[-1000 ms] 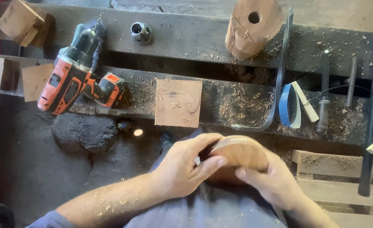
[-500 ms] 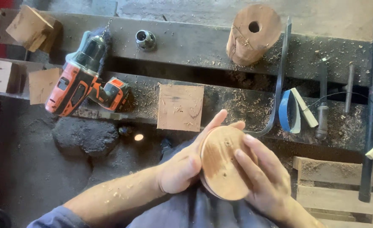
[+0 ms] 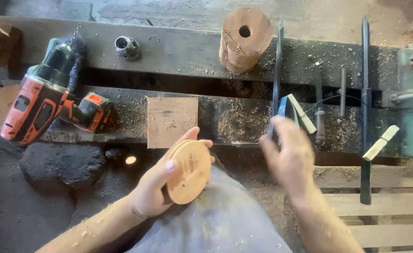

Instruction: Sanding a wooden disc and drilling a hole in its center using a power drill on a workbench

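Note:
My left hand (image 3: 157, 187) holds a round wooden disc (image 3: 190, 172) on edge above my lap, fingers wrapped around its rim. My right hand (image 3: 288, 157) is off the disc, blurred, fingers apart, near the bench's front edge just below a blue-handled tool (image 3: 283, 110). A square wooden block (image 3: 171, 121) lies on the bench right behind the disc.
An orange cordless drill (image 3: 47, 100) lies at the left of the dusty bench (image 3: 244, 124). A wooden cylinder with a hole (image 3: 244, 40) stands at the back. Long metal rods (image 3: 365, 107) and chisels (image 3: 318, 103) lie at right, wooden slats (image 3: 379, 206) below.
My right hand has let go of the disc and moved up and right toward the bench tools. The left hand alone keeps the disc, now turned more on edge.

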